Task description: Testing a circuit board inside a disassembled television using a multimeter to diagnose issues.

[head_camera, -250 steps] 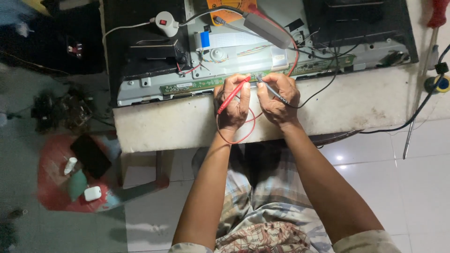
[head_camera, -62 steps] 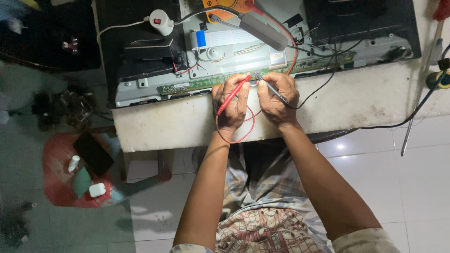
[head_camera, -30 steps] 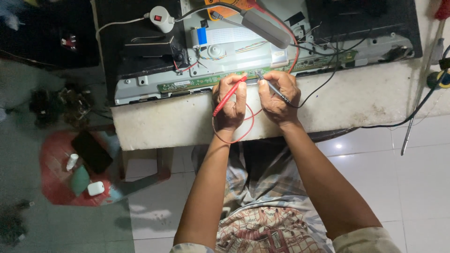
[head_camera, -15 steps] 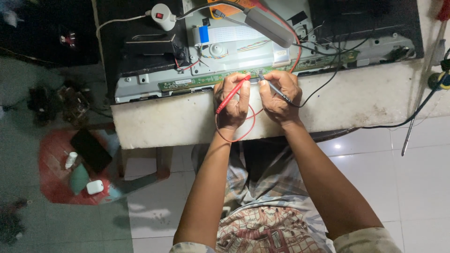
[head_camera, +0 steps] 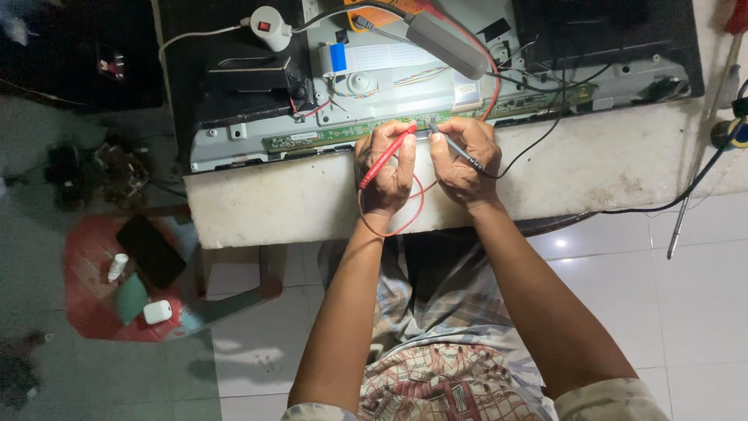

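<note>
The red probe (head_camera: 387, 153) and the black probe (head_camera: 454, 147) meet tip-down on the long green circuit strip (head_camera: 351, 132) at the near edge of the opened panel on the white bench (head_camera: 265, 210). The left hand (head_camera: 386, 168) pinches the red one, the right hand (head_camera: 461, 160) the black. Both look light, stiff and thin; I judge they are best held pen-like on the plastic shafts, with trailing leads tugging slightly.

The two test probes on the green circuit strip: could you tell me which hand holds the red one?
The left hand holds the red probe; the right hand holds the black probe.
</note>
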